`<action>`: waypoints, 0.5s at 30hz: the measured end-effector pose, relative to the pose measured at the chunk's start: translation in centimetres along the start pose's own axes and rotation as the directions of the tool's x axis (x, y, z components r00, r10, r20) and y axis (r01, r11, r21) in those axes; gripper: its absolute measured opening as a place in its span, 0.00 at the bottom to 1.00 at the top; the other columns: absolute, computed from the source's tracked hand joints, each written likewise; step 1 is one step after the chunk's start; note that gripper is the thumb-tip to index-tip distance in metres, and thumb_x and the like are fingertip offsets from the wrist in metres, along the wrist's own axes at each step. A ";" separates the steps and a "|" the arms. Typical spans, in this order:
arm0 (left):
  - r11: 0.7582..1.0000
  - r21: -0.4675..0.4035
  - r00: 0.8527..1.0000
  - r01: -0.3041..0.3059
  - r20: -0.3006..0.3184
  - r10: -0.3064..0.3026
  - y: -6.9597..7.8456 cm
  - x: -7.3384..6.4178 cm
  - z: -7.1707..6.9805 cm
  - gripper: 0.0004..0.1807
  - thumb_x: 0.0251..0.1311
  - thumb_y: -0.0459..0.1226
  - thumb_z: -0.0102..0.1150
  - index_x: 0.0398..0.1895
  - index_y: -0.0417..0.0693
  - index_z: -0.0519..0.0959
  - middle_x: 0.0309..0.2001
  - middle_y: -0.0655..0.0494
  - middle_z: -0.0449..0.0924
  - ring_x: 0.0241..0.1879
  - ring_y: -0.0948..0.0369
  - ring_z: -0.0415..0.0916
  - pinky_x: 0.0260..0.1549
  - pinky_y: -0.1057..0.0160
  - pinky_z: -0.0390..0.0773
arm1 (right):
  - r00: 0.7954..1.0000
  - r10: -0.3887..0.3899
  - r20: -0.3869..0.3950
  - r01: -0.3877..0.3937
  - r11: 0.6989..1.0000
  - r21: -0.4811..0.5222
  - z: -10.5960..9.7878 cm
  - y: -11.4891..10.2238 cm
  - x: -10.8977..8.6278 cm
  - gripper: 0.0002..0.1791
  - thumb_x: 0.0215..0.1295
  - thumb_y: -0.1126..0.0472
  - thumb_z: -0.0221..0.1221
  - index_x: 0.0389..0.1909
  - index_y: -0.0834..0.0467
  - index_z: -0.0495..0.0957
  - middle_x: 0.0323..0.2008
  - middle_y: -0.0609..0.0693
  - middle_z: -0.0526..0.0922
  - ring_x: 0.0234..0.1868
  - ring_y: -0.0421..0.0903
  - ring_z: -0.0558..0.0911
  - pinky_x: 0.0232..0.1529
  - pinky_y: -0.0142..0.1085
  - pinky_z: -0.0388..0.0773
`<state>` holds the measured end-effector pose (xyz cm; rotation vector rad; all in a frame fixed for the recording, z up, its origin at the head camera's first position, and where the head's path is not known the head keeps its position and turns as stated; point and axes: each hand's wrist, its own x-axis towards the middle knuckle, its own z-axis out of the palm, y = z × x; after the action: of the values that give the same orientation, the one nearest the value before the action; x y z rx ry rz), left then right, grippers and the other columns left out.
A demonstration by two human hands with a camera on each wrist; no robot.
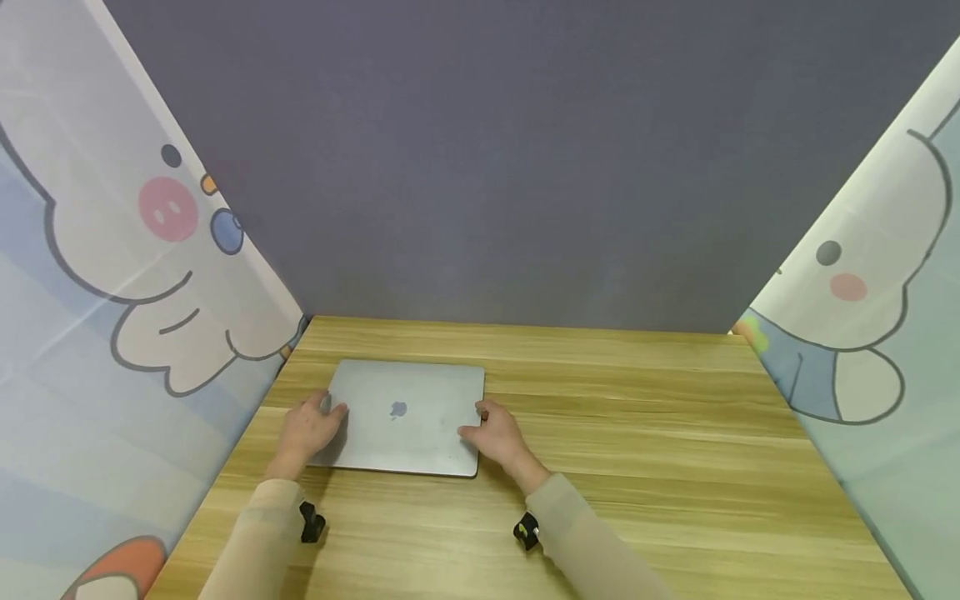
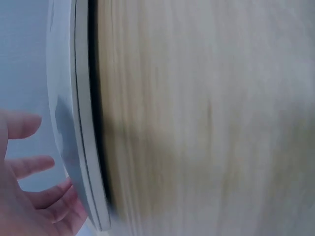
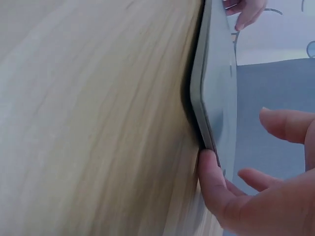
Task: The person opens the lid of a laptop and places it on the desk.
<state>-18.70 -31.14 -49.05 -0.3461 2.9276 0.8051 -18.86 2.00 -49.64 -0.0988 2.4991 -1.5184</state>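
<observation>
A closed silver laptop (image 1: 438, 408) with a dark apple logo lies on the wooden table, left of its middle. At its left edge is my left hand (image 1: 309, 429); in the left wrist view this hand's fingers (image 2: 49, 196) meet the laptop's side, with the thumb raised off the lid. My right hand (image 1: 497, 433) is at the opposite edge. In the right wrist view, one fingertip (image 3: 208, 158) touches the laptop's rim (image 3: 198, 93) while the thumb stays apart above the lid. Neither hand visibly pinches the laptop.
The wooden table (image 1: 637, 450) extends to the right of the laptop. A dark grey panel (image 1: 480, 167) stands behind it. Cartoon-printed sheets (image 1: 82, 275) line the left side and the right side. Both wrists carry small black devices (image 1: 311, 522) below the cuffs.
</observation>
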 end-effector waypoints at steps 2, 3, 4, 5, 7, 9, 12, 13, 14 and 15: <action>1.000 0.002 1.000 0.007 -0.014 -0.007 0.1 0.1 0.1 0.35 0.74 0.46 0.47 0.73 0.28 0.60 0.67 0.17 0.59 0.65 0.24 0.57 0.62 0.28 0.64 | 1.000 0.027 -0.008 -0.026 0.999 0.045 0.0 0.0 0.1 0.34 0.61 0.61 0.69 0.65 0.72 0.71 0.61 0.69 0.75 0.63 0.65 0.74 0.60 0.54 0.76; 1.000 0.005 1.000 0.008 -0.026 -0.008 0.2 0.1 0.2 0.34 0.73 0.45 0.48 0.72 0.27 0.60 0.66 0.17 0.60 0.65 0.24 0.58 0.61 0.29 0.65 | 0.999 0.034 -0.013 -0.033 0.997 0.064 0.0 0.0 0.1 0.34 0.60 0.63 0.69 0.65 0.71 0.71 0.60 0.68 0.75 0.62 0.64 0.74 0.59 0.53 0.77; 1.000 0.011 0.999 0.011 -0.037 -0.011 0.2 0.1 0.3 0.33 0.72 0.43 0.49 0.72 0.27 0.61 0.65 0.17 0.61 0.64 0.24 0.59 0.60 0.29 0.66 | 0.999 0.043 -0.017 -0.042 0.996 0.084 0.0 0.1 0.1 0.33 0.60 0.63 0.69 0.65 0.72 0.71 0.59 0.67 0.75 0.61 0.62 0.75 0.59 0.52 0.77; 1.000 0.017 0.999 0.014 -0.048 -0.013 0.2 0.1 0.4 0.33 0.72 0.42 0.49 0.71 0.27 0.62 0.64 0.16 0.61 0.63 0.24 0.60 0.59 0.30 0.68 | 0.999 0.048 -0.022 -0.046 0.994 0.102 0.1 0.1 0.1 0.33 0.59 0.65 0.69 0.64 0.72 0.72 0.58 0.67 0.75 0.59 0.61 0.75 0.59 0.51 0.77; 1.000 0.022 0.998 0.022 -0.062 -0.020 0.2 0.1 0.6 0.32 0.71 0.41 0.50 0.70 0.26 0.63 0.63 0.16 0.63 0.62 0.24 0.62 0.57 0.30 0.70 | 0.998 0.061 -0.028 -0.057 0.990 0.132 0.1 0.1 0.2 0.32 0.58 0.67 0.68 0.63 0.73 0.72 0.56 0.65 0.76 0.57 0.59 0.75 0.58 0.50 0.78; 0.999 0.024 0.997 0.028 -0.070 -0.026 0.2 0.2 0.7 0.31 0.70 0.40 0.51 0.69 0.26 0.65 0.63 0.17 0.64 0.62 0.25 0.63 0.56 0.31 0.71 | 0.996 0.079 -0.032 -0.073 0.984 0.162 0.1 0.2 0.3 0.32 0.57 0.69 0.68 0.62 0.74 0.72 0.55 0.65 0.76 0.57 0.59 0.76 0.57 0.49 0.78; 0.999 0.024 0.997 0.027 -0.075 -0.025 0.4 0.3 0.6 0.30 0.69 0.40 0.53 0.67 0.26 0.67 0.63 0.18 0.66 0.61 0.25 0.65 0.56 0.31 0.72 | 0.993 0.112 -0.029 -0.104 0.972 0.213 0.1 0.2 0.3 0.31 0.56 0.71 0.67 0.62 0.74 0.72 0.56 0.67 0.77 0.58 0.60 0.77 0.58 0.49 0.79; 0.999 0.021 0.997 0.026 -0.073 -0.025 0.4 0.3 0.5 0.30 0.69 0.40 0.53 0.67 0.26 0.67 0.63 0.19 0.66 0.61 0.25 0.65 0.56 0.31 0.72 | 0.992 0.123 -0.030 -0.114 0.967 0.227 0.1 0.1 0.3 0.31 0.56 0.71 0.67 0.62 0.73 0.72 0.57 0.67 0.77 0.58 0.61 0.77 0.58 0.49 0.79; 1.000 0.016 0.997 0.027 -0.068 -0.026 0.4 0.3 0.5 0.30 0.69 0.40 0.53 0.67 0.26 0.67 0.63 0.19 0.67 0.61 0.25 0.65 0.56 0.31 0.71 | 0.991 0.132 -0.028 -0.122 0.962 0.243 0.1 0.1 0.3 0.31 0.56 0.72 0.67 0.62 0.73 0.72 0.57 0.68 0.76 0.58 0.62 0.77 0.58 0.50 0.79; 1.000 0.013 0.998 0.027 -0.064 -0.026 0.4 0.4 0.4 0.30 0.69 0.40 0.53 0.66 0.26 0.67 0.63 0.20 0.67 0.61 0.25 0.65 0.56 0.31 0.71 | 0.990 0.141 -0.025 -0.130 0.958 0.257 0.1 0.1 0.3 0.31 0.56 0.72 0.67 0.62 0.73 0.72 0.58 0.68 0.76 0.59 0.62 0.78 0.58 0.50 0.79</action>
<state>-19.16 -30.64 -49.29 -0.4155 2.9788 0.7840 -19.17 1.94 -49.85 0.1446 2.2642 -1.7825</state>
